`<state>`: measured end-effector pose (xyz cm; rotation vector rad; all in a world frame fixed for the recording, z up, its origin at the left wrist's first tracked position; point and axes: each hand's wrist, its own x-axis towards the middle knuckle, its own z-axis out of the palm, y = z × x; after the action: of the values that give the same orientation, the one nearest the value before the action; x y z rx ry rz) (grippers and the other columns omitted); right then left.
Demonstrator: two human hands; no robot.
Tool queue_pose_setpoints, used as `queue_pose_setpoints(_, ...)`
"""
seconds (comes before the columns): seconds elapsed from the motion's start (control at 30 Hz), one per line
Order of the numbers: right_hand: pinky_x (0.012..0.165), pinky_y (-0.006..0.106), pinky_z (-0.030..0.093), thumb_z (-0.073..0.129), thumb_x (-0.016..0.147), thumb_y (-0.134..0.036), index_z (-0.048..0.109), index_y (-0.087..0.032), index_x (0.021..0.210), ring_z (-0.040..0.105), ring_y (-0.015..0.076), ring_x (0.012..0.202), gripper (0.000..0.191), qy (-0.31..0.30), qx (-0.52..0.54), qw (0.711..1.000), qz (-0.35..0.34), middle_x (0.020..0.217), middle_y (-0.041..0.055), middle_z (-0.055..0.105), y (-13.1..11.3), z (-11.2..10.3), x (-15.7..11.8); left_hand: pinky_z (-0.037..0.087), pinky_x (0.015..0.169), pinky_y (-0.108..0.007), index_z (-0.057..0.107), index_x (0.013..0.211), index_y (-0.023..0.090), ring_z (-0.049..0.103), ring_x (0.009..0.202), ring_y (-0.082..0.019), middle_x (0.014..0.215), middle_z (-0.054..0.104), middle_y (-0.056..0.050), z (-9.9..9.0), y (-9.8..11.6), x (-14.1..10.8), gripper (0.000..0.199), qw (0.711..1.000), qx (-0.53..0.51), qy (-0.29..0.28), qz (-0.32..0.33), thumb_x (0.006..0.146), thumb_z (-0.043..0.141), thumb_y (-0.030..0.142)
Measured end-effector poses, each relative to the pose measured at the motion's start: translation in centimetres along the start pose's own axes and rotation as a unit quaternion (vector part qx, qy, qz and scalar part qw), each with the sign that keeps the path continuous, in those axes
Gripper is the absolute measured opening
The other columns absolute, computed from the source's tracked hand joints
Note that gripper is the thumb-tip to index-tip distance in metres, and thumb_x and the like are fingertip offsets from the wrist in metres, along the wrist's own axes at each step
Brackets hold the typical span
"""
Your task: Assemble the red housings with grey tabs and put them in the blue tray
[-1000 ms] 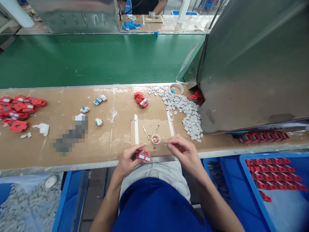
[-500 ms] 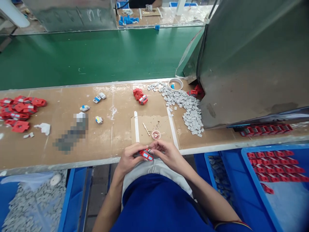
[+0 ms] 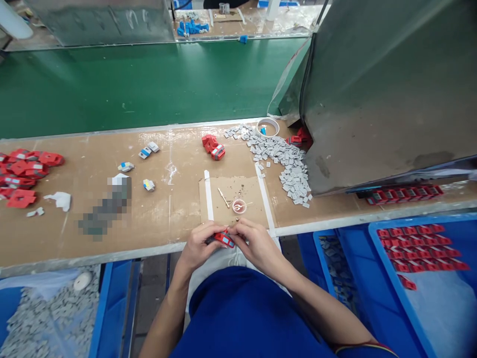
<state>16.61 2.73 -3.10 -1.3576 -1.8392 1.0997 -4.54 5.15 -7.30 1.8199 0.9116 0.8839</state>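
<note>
The left hand (image 3: 201, 244) grips a red piece (image 3: 224, 238) at the near edge of a brown surface (image 3: 122, 214), just above the lap, while the right hand (image 3: 256, 243) pinches at its right end, fingers nearly closed; whether a small part sits in that grip cannot be told. Just beyond the hands, a cup (image 3: 239, 207) and a white stick (image 3: 223, 197) rest on a taped cardboard sheet (image 3: 212, 214). Gray tiles (image 3: 294, 174) spread to the right beside a tape roll (image 3: 268, 128), and red pieces (image 3: 22, 171) lie heaped at far left.
</note>
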Motion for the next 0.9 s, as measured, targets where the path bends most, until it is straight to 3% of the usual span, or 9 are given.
queue_pose_setpoints(0.13,0.066,0.028,0.046,0.054,0.103,-0.019,0.066,-0.022,0.090,0.061,0.0178,0.074,0.018,0.022,0.024,0.999,-0.019,0.084,0.0038,0.059,-0.2,0.8,-1.0,0.057,0.072,-0.030,0.078,0.113,0.018,0.070,0.078,-0.019,0.089,0.078,-0.010,0.2,-0.1,-0.4,0.027,0.999,0.023,0.008,0.032,0.093,0.076,0.035)
queue_pose_setpoints(0.37,0.070,0.031,0.050,0.053,0.104,-0.024,0.067,-0.022,0.099,0.060,0.0193,0.077,0.014,0.056,0.040,0.998,-0.011,0.088,0.0054,0.058,-0.2,1.7,-1.7,0.058,0.073,-0.031,0.077,0.113,0.018,0.071,0.080,-0.020,0.091,0.078,-0.011,0.3,0.2,-0.3,0.025,0.999,0.030,0.007,0.027,0.095,0.072,0.035)
queue_pose_setpoints(0.63,0.073,0.031,0.054,0.063,0.099,-0.033,0.070,-0.020,0.094,0.066,0.0189,0.082,0.015,0.022,0.165,0.984,0.068,0.089,0.0053,0.067,0.9,0.7,-1.0,0.059,0.077,-0.033,0.077,0.118,0.020,0.073,0.084,-0.021,0.098,0.081,-0.012,0.0,-0.1,-0.2,0.031,0.999,0.006,-0.007,0.043,0.093,0.076,0.038)
queue_pose_setpoints(0.9,0.064,0.027,0.044,0.070,0.091,-0.058,0.069,-0.019,0.091,0.056,0.0155,0.072,0.040,-0.066,0.237,0.955,0.165,0.083,0.0026,0.064,0.8,0.0,-0.7,0.059,0.076,-0.032,0.077,0.114,0.019,0.073,0.083,-0.019,0.093,0.079,-0.011,0.0,-0.4,-0.1,0.023,0.995,0.008,-0.027,0.092,0.098,0.069,0.034)
